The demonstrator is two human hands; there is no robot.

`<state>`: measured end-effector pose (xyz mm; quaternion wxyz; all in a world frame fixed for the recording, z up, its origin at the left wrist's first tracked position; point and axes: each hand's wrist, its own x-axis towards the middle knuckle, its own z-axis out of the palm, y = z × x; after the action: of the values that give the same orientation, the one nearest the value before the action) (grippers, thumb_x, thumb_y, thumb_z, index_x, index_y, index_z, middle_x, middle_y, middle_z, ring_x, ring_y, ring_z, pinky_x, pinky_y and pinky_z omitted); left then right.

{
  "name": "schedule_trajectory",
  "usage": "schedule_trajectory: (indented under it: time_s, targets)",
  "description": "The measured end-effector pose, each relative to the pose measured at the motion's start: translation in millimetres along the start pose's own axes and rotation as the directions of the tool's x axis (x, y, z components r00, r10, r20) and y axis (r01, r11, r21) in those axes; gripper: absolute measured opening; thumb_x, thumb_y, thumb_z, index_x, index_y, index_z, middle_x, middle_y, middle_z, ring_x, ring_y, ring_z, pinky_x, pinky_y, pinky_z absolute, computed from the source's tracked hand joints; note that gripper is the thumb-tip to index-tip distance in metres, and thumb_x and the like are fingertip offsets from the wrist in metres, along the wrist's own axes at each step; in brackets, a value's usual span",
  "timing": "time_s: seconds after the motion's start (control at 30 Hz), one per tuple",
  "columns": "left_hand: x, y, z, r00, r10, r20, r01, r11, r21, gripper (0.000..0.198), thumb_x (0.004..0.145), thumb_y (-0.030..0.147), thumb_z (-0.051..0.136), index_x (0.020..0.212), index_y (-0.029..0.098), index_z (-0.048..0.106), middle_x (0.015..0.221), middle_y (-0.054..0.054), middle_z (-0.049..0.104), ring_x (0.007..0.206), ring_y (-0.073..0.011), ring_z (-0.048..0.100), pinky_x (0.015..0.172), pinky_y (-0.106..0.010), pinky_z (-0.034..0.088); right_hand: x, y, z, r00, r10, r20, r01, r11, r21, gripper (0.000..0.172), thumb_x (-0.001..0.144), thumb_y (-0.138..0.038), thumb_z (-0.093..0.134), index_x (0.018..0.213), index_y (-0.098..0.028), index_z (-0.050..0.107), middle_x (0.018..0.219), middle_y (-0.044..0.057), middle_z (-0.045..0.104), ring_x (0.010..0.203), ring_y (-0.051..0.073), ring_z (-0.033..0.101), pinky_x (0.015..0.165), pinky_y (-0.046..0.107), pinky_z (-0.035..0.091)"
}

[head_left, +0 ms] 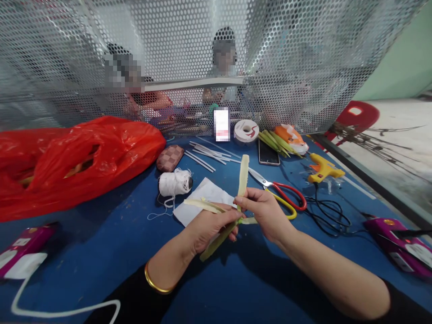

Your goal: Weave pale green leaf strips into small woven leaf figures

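Both my hands meet over the blue table (111, 234), holding pale green leaf strips (243, 177). My left hand (207, 227) is closed round the crossing strips, one running down toward me and one pointing left. My right hand (265, 211) pinches the strip that stands upright, just where the strips cross. A gold bangle (155, 283) circles my left wrist. Under the hands lies a white sheet of paper (205, 198).
Red-and-yellow-handled scissors (281, 193), a yellow glue gun (322, 168) with black cord, a string spool (174, 183), white sticks (205, 155), a phone (268, 154), tape roll (246, 130), more leaf strips (275, 141), red plastic bag (67, 162), purple devices (401, 243). Two people sit behind the perforated screen.
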<state>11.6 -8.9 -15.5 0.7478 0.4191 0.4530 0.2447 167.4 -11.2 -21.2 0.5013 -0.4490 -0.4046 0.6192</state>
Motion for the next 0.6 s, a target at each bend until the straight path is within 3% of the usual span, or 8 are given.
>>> schedule_trajectory:
  time_s: [0.4, 0.6]
  targets:
    - [-3.6, 1.0, 0.4, 0.998, -0.033, 0.055, 0.031, 0.998, 0.046, 0.03, 0.067, 0.041, 0.078, 0.074, 0.014, 0.07, 0.058, -0.003, 0.067, 0.051, -0.0141, 0.064, 0.058, -0.028, 0.053, -1.2, 7.9, 4.2, 0.999, -0.026, -0.034, 0.025, 0.999, -0.03, 0.031, 0.065, -0.039, 0.08, 0.058, -0.017, 0.059, 0.055, -0.003, 0.055, 0.052, 0.009, 0.046, 0.051, 0.024, 0.037]
    - [-5.1, 4.7, 1.5, 0.996, -0.018, 0.086, 0.009, 0.994, 0.109, 0.032, 0.066, 0.044, 0.079, 0.066, 0.014, 0.068, 0.057, -0.004, 0.067, 0.051, -0.0148, 0.063, 0.055, -0.026, 0.049, -3.3, 10.2, 7.4, 0.999, -0.001, -0.043, 0.001, 1.0, 0.0, 0.033, 0.063, -0.041, 0.081, 0.059, -0.017, 0.058, 0.055, -0.004, 0.055, 0.051, 0.009, 0.045, 0.049, 0.023, 0.036]
